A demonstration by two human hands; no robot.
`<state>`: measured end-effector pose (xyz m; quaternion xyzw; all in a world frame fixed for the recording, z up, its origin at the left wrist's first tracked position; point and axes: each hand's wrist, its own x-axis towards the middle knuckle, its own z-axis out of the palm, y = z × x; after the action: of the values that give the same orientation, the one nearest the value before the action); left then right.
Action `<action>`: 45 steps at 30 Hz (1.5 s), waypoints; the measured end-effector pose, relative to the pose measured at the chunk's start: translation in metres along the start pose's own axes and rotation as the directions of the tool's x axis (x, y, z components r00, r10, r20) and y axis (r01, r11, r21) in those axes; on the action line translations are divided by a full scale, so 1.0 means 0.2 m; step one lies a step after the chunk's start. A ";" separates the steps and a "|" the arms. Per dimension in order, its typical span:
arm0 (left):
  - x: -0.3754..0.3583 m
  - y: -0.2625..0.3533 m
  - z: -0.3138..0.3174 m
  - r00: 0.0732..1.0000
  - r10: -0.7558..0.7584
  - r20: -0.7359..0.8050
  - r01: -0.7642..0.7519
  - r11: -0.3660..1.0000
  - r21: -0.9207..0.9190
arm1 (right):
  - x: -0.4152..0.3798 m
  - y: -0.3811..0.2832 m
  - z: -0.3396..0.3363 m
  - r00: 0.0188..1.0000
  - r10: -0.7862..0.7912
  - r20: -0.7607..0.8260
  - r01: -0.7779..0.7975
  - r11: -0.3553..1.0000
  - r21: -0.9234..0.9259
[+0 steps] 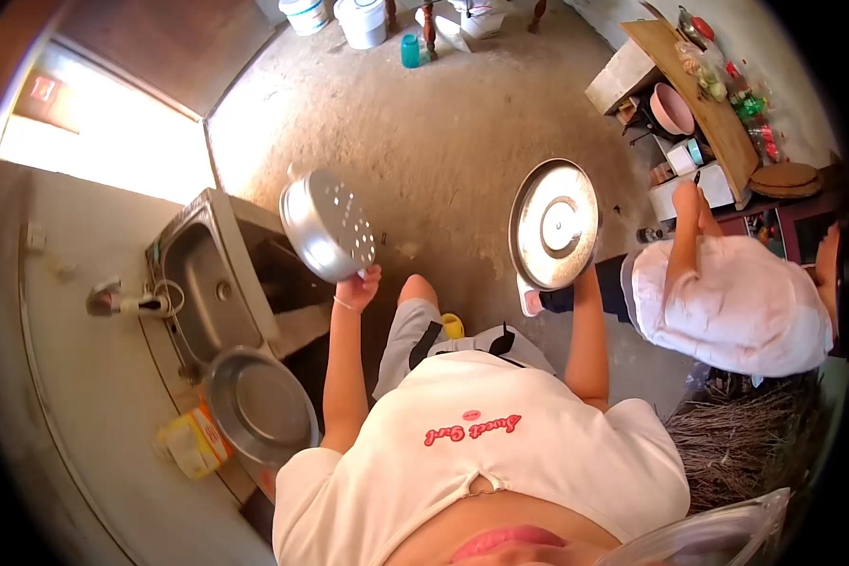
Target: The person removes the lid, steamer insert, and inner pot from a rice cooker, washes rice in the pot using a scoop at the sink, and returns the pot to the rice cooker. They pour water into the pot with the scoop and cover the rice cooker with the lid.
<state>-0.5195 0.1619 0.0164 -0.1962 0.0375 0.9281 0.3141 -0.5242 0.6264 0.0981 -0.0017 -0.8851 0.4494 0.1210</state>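
- The left hand (361,283) is closed on the lower rim of a perforated metal pot (328,224), held up in the air just right of the sink (208,283); its holed base is turned toward the camera
- The right hand (587,274) grips the lower edge of a round metal lid (554,223), raised at about the same height, well to the right of the sink; its centre knob faces the camera
- Both pieces look like thin sheet metal: probably light and stiff, not fragile, but likely to dent and clatter if dropped; if wet they would be slippery
- An edge pinch leaves each piece free to swing; the lid would sit surer held by its knob, the pot by its rim with fingers inside the wall
- Whether the pot holds anything cannot be told, since its mouth faces away
- The sink basin looks empty, with a tap (123,302) at its left side
- A wide metal basin (259,406) sits just in front of the sink and shows nothing inside; a yellow packet (193,441) lies beside it
- Far right of the sink another person in white (726,302) bends toward a cluttered stand with a pink bowl (673,108), contents not visible
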 end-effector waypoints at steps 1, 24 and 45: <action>0.07 0.04 -0.06 1.000 -0.002 0.000 0.002 0.997 -0.071 | 0.04 0.17 0.09 0.953 0.303 -0.011 -0.242 0.782 0.575; 2.98 1.14 1.53 0.983 -0.042 -0.176 0.181 0.250 0.951 | 2.18 0.40 -0.06 0.652 0.608 -0.453 -0.708 0.703 -0.075; 5.45 0.14 2.68 0.984 -0.095 0.149 -0.166 -0.787 0.594 | 4.16 1.15 -0.92 0.739 0.477 -0.476 -0.638 0.724 -0.264</action>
<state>-1.5102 0.8615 0.0859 0.3000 0.8769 0.2916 0.2366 -1.3165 1.0022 0.1954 -0.3843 -0.8748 0.2594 0.1407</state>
